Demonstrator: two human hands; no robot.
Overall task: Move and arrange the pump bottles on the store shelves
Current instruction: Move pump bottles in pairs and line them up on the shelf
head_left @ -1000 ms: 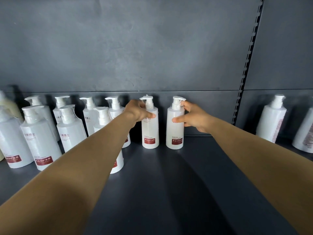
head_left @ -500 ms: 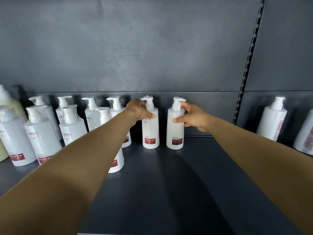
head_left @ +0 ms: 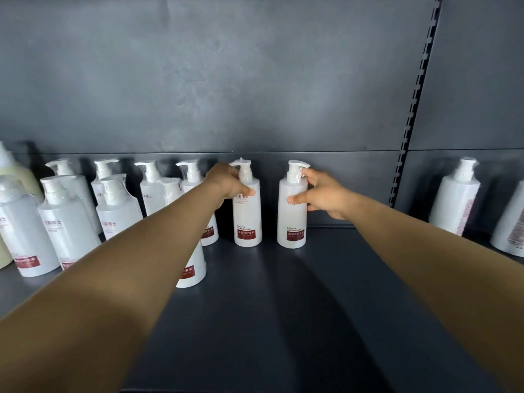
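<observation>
Since a moment ago the right bottle (head_left: 292,207) sits slightly further right, gripped by the right hand (head_left: 323,195), while the left hand (head_left: 228,181) grips its neighbour (head_left: 247,205) at centre frame, likely to space the row evenly.

Dark grey back panel (head_left: 226,80) behind the shelf; slotted upright strip (head_left: 416,95) runs down it toward right edge.

"KERATIN CONDITIONER" on pump bottle (head_left: 292,211)
</observation>
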